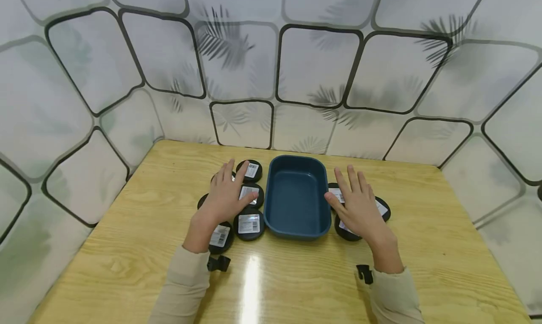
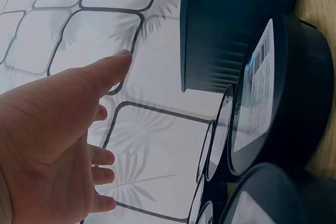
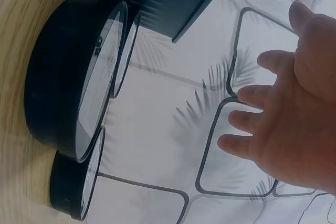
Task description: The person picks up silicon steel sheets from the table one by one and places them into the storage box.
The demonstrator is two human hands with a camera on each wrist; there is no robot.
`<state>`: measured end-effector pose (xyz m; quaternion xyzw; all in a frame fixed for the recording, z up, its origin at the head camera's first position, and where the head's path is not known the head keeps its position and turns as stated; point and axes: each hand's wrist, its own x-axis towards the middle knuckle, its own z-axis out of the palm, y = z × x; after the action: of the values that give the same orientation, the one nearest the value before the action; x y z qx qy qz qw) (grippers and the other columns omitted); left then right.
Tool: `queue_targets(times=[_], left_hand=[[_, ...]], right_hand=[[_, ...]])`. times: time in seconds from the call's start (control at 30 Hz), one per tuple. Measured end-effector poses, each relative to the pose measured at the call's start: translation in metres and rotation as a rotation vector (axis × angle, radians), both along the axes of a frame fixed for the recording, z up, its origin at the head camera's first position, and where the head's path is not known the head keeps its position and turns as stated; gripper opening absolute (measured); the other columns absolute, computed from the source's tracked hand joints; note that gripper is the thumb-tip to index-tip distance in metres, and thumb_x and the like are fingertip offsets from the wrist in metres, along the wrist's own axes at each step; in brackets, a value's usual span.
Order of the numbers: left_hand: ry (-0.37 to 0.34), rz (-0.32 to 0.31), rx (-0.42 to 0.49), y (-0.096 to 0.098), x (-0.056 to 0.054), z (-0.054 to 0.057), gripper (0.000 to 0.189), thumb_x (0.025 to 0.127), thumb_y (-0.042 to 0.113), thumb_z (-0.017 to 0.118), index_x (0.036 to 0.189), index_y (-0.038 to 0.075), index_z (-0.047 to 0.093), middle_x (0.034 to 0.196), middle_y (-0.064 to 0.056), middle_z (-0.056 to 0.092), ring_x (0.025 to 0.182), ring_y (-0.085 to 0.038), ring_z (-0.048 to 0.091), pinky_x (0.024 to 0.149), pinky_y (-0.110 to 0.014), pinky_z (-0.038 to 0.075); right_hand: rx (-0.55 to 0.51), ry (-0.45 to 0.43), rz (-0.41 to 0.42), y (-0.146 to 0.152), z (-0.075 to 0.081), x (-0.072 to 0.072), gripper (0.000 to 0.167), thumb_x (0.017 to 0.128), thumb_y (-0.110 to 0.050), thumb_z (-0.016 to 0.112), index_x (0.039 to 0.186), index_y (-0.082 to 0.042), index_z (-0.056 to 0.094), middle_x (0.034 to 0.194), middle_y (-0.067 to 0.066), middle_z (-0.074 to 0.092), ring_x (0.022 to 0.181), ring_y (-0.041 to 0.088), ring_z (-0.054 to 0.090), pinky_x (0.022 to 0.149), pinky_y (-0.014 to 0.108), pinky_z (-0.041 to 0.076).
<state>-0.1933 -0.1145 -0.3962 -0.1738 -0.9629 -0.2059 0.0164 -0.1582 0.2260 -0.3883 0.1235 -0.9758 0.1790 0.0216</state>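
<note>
A dark blue rectangular tub (image 1: 296, 197) stands on the table with nothing inside it. Left of it lie several round black containers with white barcode labels, one of them (image 1: 249, 224) close to the tub's wall. Over this group hovers my left hand (image 1: 224, 194), fingers straight and spread, holding nothing. On the tub's other side, more black round containers (image 1: 348, 230) lie partly hidden beneath my right hand (image 1: 357, 204), which is also spread and holds nothing. Both wrist views show a gap between the hand (image 2: 58, 140) and the containers (image 2: 283, 93).
The wooden table (image 1: 296, 277) reaches back to a wall (image 1: 309, 65) covered in a pattern of rounded frames and leaves. Small black clips (image 1: 219, 263) show at each sleeve cuff. A bright light reflection crosses the front of the table.
</note>
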Motion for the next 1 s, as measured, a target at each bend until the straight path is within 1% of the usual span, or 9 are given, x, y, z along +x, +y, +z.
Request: queue_targets(times=[0.17, 0.3, 0.47, 0.6, 0.67, 0.8, 0.9, 1.0], left_hand=[[-0.020, -0.016, -0.005, 0.004, 0.001, -0.003, 0.084, 0.098, 0.047, 0.059, 0.160, 0.015, 0.013, 0.163, -0.026, 0.003, 0.149, -0.046, 0.008, 0.114, -0.065, 0.017], [-0.006, -0.042, -0.006, 0.009, 0.003, -0.003, 0.083, 0.097, 0.045, 0.061, 0.160, 0.014, 0.016, 0.162, -0.026, 0.006, 0.149, -0.046, 0.010, 0.114, -0.065, 0.018], [0.019, -0.099, -0.019, 0.018, 0.005, -0.001, 0.080, 0.097, 0.044, 0.062, 0.159, 0.014, 0.021, 0.161, -0.028, 0.010, 0.148, -0.047, 0.011, 0.113, -0.065, 0.022], [0.048, -0.142, -0.046, 0.025, 0.008, -0.002, 0.077, 0.096, 0.045, 0.063, 0.157, 0.015, 0.028, 0.160, -0.027, 0.015, 0.147, -0.046, 0.017, 0.112, -0.063, 0.027], [0.054, -0.165, -0.051, 0.028, 0.009, -0.002, 0.075, 0.096, 0.044, 0.064, 0.156, 0.015, 0.031, 0.160, -0.026, 0.018, 0.147, -0.045, 0.020, 0.111, -0.062, 0.029], [0.043, -0.214, -0.064, 0.034, 0.013, -0.003, 0.070, 0.096, 0.044, 0.063, 0.154, 0.017, 0.036, 0.160, -0.022, 0.021, 0.146, -0.042, 0.023, 0.109, -0.061, 0.032], [0.049, -0.261, -0.083, 0.039, 0.016, -0.003, 0.066, 0.096, 0.043, 0.064, 0.152, 0.017, 0.040, 0.158, -0.021, 0.026, 0.144, -0.041, 0.027, 0.107, -0.060, 0.035], [0.057, -0.313, -0.087, 0.043, 0.018, -0.003, 0.062, 0.096, 0.040, 0.065, 0.149, 0.015, 0.045, 0.155, -0.023, 0.031, 0.141, -0.043, 0.033, 0.105, -0.059, 0.039]], right_hand=[[-0.005, -0.010, 0.004, 0.002, 0.000, 0.000, 0.075, 0.105, -0.052, 0.037, 0.160, -0.012, 0.007, 0.164, 0.024, -0.005, 0.148, 0.049, -0.003, 0.113, 0.069, 0.007], [-0.006, -0.019, 0.003, 0.005, 0.000, -0.001, 0.075, 0.105, -0.051, 0.037, 0.160, -0.010, 0.009, 0.163, 0.026, -0.003, 0.147, 0.052, 0.000, 0.113, 0.069, 0.008], [-0.007, -0.035, -0.017, 0.010, 0.000, -0.004, 0.076, 0.104, -0.052, 0.038, 0.160, -0.010, 0.009, 0.163, 0.028, -0.002, 0.146, 0.053, 0.001, 0.110, 0.072, 0.010], [-0.008, -0.044, -0.029, 0.012, -0.001, -0.006, 0.076, 0.104, -0.053, 0.037, 0.160, -0.009, 0.009, 0.162, 0.029, 0.000, 0.146, 0.055, 0.002, 0.110, 0.072, 0.010], [-0.010, -0.048, -0.032, 0.014, -0.002, -0.007, 0.077, 0.104, -0.054, 0.036, 0.160, -0.008, 0.010, 0.162, 0.030, 0.001, 0.145, 0.055, 0.002, 0.111, 0.072, 0.010], [-0.024, -0.059, -0.043, 0.018, -0.004, -0.008, 0.077, 0.104, -0.054, 0.035, 0.159, -0.006, 0.011, 0.161, 0.031, 0.001, 0.144, 0.057, 0.002, 0.110, 0.072, 0.009], [-0.028, -0.068, -0.055, 0.021, -0.005, -0.008, 0.077, 0.104, -0.054, 0.035, 0.159, -0.006, 0.011, 0.161, 0.031, 0.001, 0.144, 0.057, 0.002, 0.111, 0.071, 0.008], [-0.029, -0.079, -0.065, 0.024, -0.006, -0.007, 0.077, 0.104, -0.054, 0.035, 0.159, -0.006, 0.010, 0.161, 0.032, 0.001, 0.144, 0.057, 0.001, 0.111, 0.071, 0.008]])
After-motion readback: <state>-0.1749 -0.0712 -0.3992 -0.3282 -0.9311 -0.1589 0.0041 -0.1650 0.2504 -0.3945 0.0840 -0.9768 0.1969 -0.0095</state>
